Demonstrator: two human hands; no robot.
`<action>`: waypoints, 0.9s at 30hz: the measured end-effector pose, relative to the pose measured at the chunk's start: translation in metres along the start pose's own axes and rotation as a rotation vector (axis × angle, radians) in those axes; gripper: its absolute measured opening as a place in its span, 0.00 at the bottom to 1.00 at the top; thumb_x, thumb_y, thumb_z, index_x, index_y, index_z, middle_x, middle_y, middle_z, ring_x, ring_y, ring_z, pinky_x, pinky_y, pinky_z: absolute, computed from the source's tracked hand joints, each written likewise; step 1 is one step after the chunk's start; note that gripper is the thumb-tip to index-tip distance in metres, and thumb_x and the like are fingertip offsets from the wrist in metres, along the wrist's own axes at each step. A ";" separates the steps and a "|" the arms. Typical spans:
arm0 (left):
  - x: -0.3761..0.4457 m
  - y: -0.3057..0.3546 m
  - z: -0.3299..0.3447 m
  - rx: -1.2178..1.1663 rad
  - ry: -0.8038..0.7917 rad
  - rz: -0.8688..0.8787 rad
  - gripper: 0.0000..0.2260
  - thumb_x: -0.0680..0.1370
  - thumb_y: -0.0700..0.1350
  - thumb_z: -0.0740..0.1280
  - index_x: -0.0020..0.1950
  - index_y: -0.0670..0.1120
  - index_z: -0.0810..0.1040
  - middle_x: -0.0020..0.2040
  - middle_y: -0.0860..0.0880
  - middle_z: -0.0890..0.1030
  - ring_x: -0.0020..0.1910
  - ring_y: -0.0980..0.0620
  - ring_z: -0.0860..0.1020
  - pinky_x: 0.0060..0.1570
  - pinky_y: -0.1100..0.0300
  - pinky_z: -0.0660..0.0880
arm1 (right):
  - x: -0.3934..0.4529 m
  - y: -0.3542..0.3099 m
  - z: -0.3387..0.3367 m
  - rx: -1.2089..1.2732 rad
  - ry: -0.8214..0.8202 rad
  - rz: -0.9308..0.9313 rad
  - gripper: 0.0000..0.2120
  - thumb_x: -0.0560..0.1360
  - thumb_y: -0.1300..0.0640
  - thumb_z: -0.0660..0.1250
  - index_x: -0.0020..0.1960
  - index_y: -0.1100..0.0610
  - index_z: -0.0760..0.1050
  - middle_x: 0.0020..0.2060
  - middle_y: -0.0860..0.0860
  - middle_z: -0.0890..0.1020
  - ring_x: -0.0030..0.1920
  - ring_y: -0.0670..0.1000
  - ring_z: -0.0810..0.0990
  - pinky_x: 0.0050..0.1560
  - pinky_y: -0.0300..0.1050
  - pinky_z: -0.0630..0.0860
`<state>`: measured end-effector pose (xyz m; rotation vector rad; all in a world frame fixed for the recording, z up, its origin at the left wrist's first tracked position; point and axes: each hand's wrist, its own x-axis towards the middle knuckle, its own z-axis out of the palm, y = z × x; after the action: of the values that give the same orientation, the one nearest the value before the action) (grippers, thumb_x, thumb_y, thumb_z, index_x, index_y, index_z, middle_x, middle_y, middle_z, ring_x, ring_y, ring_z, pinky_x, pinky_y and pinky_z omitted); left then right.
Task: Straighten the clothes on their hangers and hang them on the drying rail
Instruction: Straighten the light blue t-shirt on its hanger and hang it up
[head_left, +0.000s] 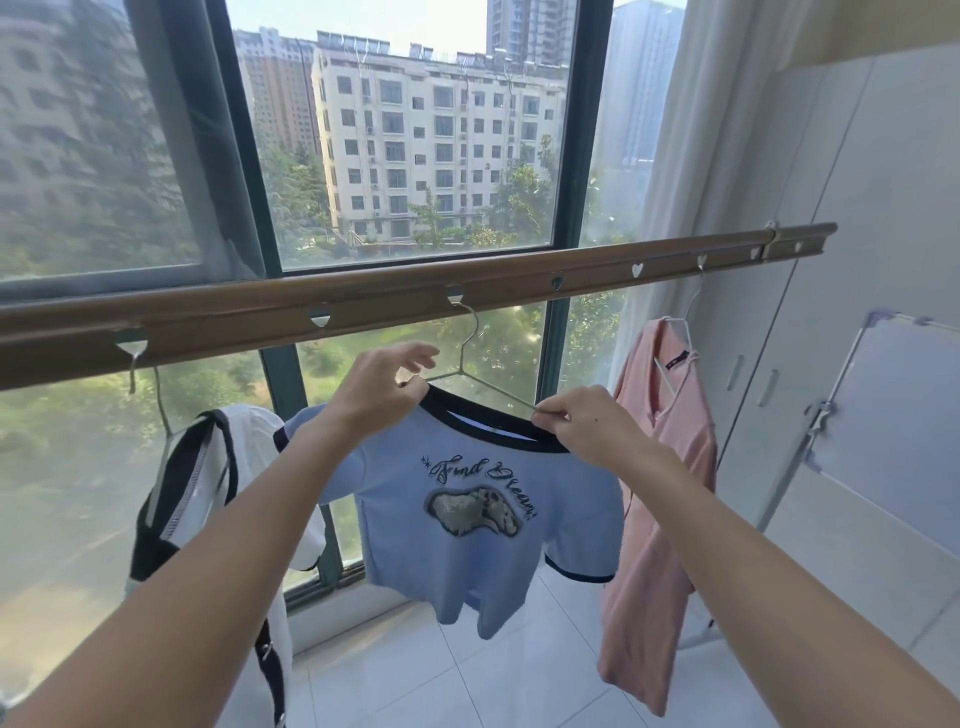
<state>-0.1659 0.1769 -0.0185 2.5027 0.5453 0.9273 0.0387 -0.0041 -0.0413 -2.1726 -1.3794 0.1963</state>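
A light blue T-shirt (467, 519) with a dark collar and a printed front hangs on a thin wire hanger (462, 358). The hanger's hook sits in a heart-shaped hole of the brown drying rail (395, 296). My left hand (379, 389) pinches the collar at its left side, with the other fingers spread. My right hand (582, 421) pinches the collar and the hanger's wire arm at the right side. To the left on the rail hangs a white and black garment (208, 499). A pink garment (660, 467) hangs to the right on a white hanger.
A large window (415, 156) with dark frames stands right behind the rail. White cabinets (857, 208) fill the right side. A folded white rack (857, 415) leans against them. The floor is pale tile (467, 675).
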 end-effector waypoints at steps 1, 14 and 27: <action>0.003 0.008 0.002 -0.016 -0.022 0.034 0.13 0.76 0.39 0.67 0.60 0.46 0.80 0.49 0.53 0.83 0.48 0.57 0.81 0.52 0.64 0.75 | -0.001 0.000 0.001 0.002 -0.005 0.003 0.10 0.79 0.50 0.66 0.44 0.51 0.83 0.35 0.48 0.81 0.36 0.49 0.77 0.42 0.44 0.74; 0.018 0.018 0.032 -0.062 0.036 0.027 0.05 0.78 0.40 0.67 0.48 0.42 0.82 0.37 0.48 0.82 0.36 0.53 0.78 0.37 0.74 0.70 | -0.019 0.022 -0.034 -0.106 -0.088 0.123 0.08 0.73 0.58 0.74 0.52 0.55 0.84 0.46 0.50 0.84 0.48 0.50 0.83 0.52 0.44 0.80; 0.024 0.013 0.048 -0.067 0.129 -0.001 0.04 0.77 0.40 0.69 0.45 0.41 0.82 0.35 0.46 0.81 0.35 0.46 0.77 0.39 0.54 0.74 | -0.017 0.044 -0.036 -0.112 -0.035 0.138 0.03 0.71 0.62 0.75 0.42 0.57 0.82 0.36 0.50 0.80 0.39 0.53 0.81 0.40 0.44 0.79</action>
<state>-0.1133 0.1661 -0.0329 2.3949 0.5458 1.0941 0.0795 -0.0467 -0.0370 -2.3700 -1.2872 0.2139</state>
